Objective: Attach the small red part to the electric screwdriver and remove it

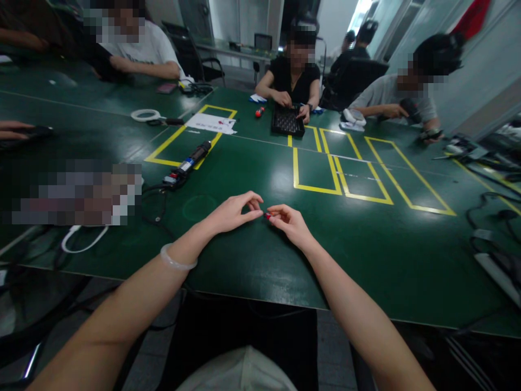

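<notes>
Above the green table (260, 260) my left hand (234, 213) and my right hand (291, 222) meet fingertip to fingertip. A tiny red and dark part (267, 215) sits between them, too small for me to tell its kind. My right thumb and fingers pinch its red end. The curled left thumb and fingers come together at its dark end, their exact contact hard to see. A pale bangle circles my left wrist. Left of my hands lies a black electric screwdriver-like tool (188, 164) with its cable.
Yellow tape rectangles (317, 190) mark the table. Across from me a person handles a black tray (288, 120), beside a small red object (260, 112). A white sheet (211, 123) and a ring-shaped magnifier (145, 115) lie farther left. Cables (494, 217) run along the right side.
</notes>
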Demonstrator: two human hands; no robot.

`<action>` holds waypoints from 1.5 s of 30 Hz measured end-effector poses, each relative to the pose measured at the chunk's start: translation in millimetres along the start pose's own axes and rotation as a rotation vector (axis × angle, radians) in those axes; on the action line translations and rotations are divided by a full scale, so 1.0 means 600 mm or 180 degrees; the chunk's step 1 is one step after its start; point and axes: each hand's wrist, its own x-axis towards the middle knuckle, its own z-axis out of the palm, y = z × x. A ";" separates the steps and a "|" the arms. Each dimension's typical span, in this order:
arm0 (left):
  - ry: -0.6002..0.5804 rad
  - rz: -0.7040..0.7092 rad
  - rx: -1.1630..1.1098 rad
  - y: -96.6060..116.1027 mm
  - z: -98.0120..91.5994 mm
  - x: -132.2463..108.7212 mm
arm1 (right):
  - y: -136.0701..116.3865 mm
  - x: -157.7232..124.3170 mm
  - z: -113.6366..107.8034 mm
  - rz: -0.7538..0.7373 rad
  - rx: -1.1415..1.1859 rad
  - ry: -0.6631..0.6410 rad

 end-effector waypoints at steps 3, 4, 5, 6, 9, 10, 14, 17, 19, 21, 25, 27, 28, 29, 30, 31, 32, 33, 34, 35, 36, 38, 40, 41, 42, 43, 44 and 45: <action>0.0679 -0.0372 0.0961 -0.032 -0.052 -0.005 | 0.000 -0.001 -0.003 0.0013 -0.0005 0.0006; 0.0956 -0.0603 0.1315 -0.047 -0.073 -0.010 | 0.000 -0.001 -0.003 0.0011 -0.0010 -0.0005; 0.1196 -0.0862 0.1602 -0.064 -0.095 -0.017 | 0.000 -0.001 -0.003 0.0012 -0.0025 -0.0021; 0.1413 -0.1153 0.1822 -0.081 -0.116 -0.025 | 0.000 -0.001 -0.003 0.0012 -0.0044 -0.0031; 0.1714 -0.2008 0.2243 -0.128 -0.167 -0.053 | 0.001 0.000 -0.003 0.0018 -0.0047 -0.0034; 0.1717 -0.2220 0.2291 -0.140 -0.178 -0.062 | 0.001 0.000 -0.003 0.0018 -0.0019 -0.0031; 0.1307 -0.2843 0.2142 -0.172 -0.197 -0.081 | 0.001 0.000 -0.002 0.0042 0.0102 -0.0044; 0.1113 -0.3109 0.2005 -0.186 -0.204 -0.083 | 0.000 0.002 -0.005 0.0077 0.0209 0.0009; 0.1041 -0.3244 0.1984 -0.193 -0.210 -0.083 | -0.002 0.004 -0.009 0.0095 0.0361 0.0190; 0.0929 -0.3347 0.2012 -0.198 -0.216 -0.084 | -0.004 0.006 -0.012 0.0117 0.0533 0.0426; 0.0770 -0.3330 0.2029 -0.207 -0.224 -0.086 | -0.006 0.007 -0.012 0.0171 0.0595 0.0441; 0.0707 -0.3221 0.2020 -0.212 -0.224 -0.085 | -0.006 0.007 -0.010 0.0191 0.0537 0.0303; 0.0688 -0.3163 0.2039 -0.214 -0.222 -0.085 | -0.005 0.007 -0.009 0.0198 0.0518 0.0260; 0.0669 -0.3110 0.2070 -0.216 -0.221 -0.084 | -0.005 0.007 -0.008 0.0206 0.0503 0.0234; 0.0654 -0.3052 0.2107 -0.218 -0.219 -0.083 | -0.005 0.007 -0.008 0.0215 0.0486 0.0216; 0.0649 -0.2992 0.2138 -0.220 -0.216 -0.082 | -0.004 0.007 -0.008 0.0221 0.0469 0.0206; 0.0646 -0.2932 0.2158 -0.220 -0.213 -0.081 | -0.004 0.007 -0.008 0.0226 0.0452 0.0192; 0.0644 -0.2869 0.2163 -0.219 -0.209 -0.080 | -0.004 0.007 -0.008 0.0229 0.0431 0.0177; 0.0647 -0.2809 0.2153 -0.218 -0.205 -0.078 | -0.005 0.007 -0.008 0.0232 0.0401 0.0164; 0.0659 -0.2750 0.2138 -0.214 -0.200 -0.075 | -0.005 0.007 -0.008 0.0232 0.0363 0.0160; 0.0678 -0.2697 0.2124 -0.209 -0.194 -0.072 | -0.005 0.006 -0.008 0.0229 0.0319 0.0162; 0.0680 -0.2554 0.2109 -0.195 -0.179 -0.064 | -0.005 0.005 -0.007 0.0217 0.0232 0.0168; 0.0626 -0.2362 0.2104 -0.176 -0.162 -0.053 | -0.005 0.005 -0.007 0.0204 0.0180 0.0160; 0.0583 -0.2265 0.2106 -0.165 -0.153 -0.048 | -0.005 0.004 -0.007 0.0199 0.0172 0.0147; 0.0533 -0.2173 0.2107 -0.155 -0.143 -0.042 | -0.005 0.004 -0.007 0.0190 0.0173 0.0134; 0.0477 -0.2087 0.2108 -0.144 -0.133 -0.036 | -0.005 0.004 -0.006 0.0174 0.0180 0.0124; 0.0412 -0.2005 0.2101 -0.134 -0.123 -0.030 | -0.005 0.004 -0.005 0.0149 0.0191 0.0116; 0.0343 -0.1922 0.2088 -0.125 -0.113 -0.025 | -0.006 0.005 -0.004 0.0114 0.0200 0.0115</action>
